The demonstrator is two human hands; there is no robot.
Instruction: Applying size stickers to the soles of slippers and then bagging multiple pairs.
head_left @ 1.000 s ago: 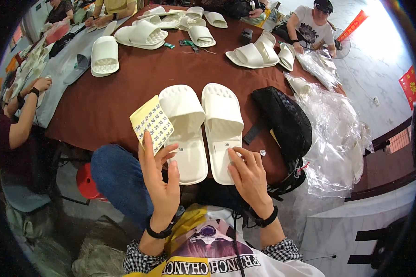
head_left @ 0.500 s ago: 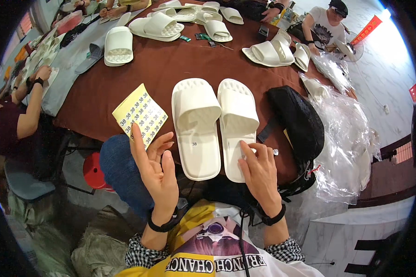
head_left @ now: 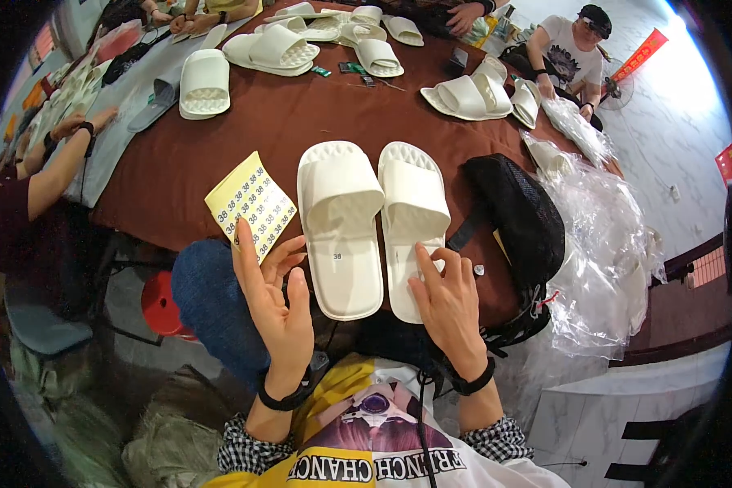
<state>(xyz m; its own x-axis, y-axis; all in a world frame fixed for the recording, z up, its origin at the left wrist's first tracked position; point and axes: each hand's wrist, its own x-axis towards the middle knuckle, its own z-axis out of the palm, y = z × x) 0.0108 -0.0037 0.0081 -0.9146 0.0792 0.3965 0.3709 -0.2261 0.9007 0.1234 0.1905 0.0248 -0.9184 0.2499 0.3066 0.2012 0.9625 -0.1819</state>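
Two cream-white slide slippers lie side by side in front of me, toes pointing away. On the insole of the left slipper (head_left: pixel 346 289) sits a small printed label. My right hand (head_left: pixel 451 305) rests on the right slipper (head_left: pixel 415 191), index fingertip pressed to its insole, fingers loosely bent and apart. A small dark mark shows beside that fingertip; the rest is covered. My left hand (head_left: pixel 281 305) is palm up, left of the slippers. A yellow-backed sheet of printed stickers (head_left: pixel 250 199) is tucked at its index finger, tilted over the table.
More white slippers (head_left: pixel 281 49) lie along the far side of the brown-covered table (head_left: pixel 301 114). A black mesh bag (head_left: pixel 520 215) and clear plastic bags (head_left: pixel 594 252) are on the right. A red stool (head_left: pixel 161 305) stands at lower left. Other people work around the tables.
My right index finger stays on the right slipper's insole, and a mark now shows beside it. The sticker sheet has tilted slightly. The whole view has shifted a little.
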